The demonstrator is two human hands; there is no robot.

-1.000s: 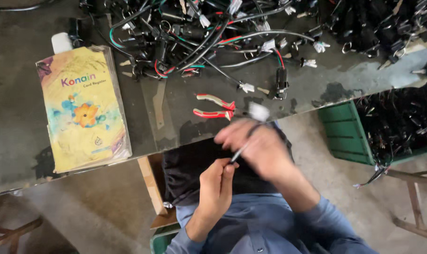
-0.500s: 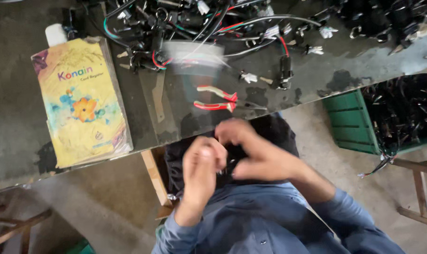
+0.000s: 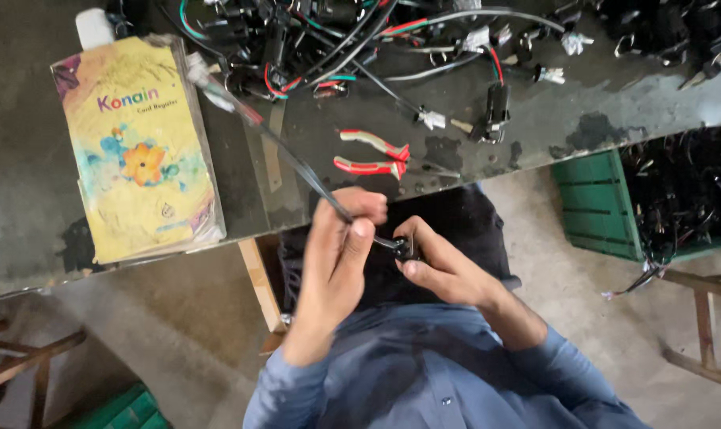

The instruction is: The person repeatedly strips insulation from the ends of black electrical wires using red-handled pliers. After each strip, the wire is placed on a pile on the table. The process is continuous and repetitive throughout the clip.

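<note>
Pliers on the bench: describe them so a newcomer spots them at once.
Start at the dark workbench, with a yellow book at one end and tangled wires along the far edge. The pliers lie alone near the front edge, just beyond the hands. Their red and pale handles set them apart from the black connectors.

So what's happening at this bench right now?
A person seated at a dark workbench works on a wire harness. The left hand pinches a black cable running up toward the tangled wire pile. The right hand grips a small black connector at its end. Red-handled pliers lie unused on the bench.
</note>
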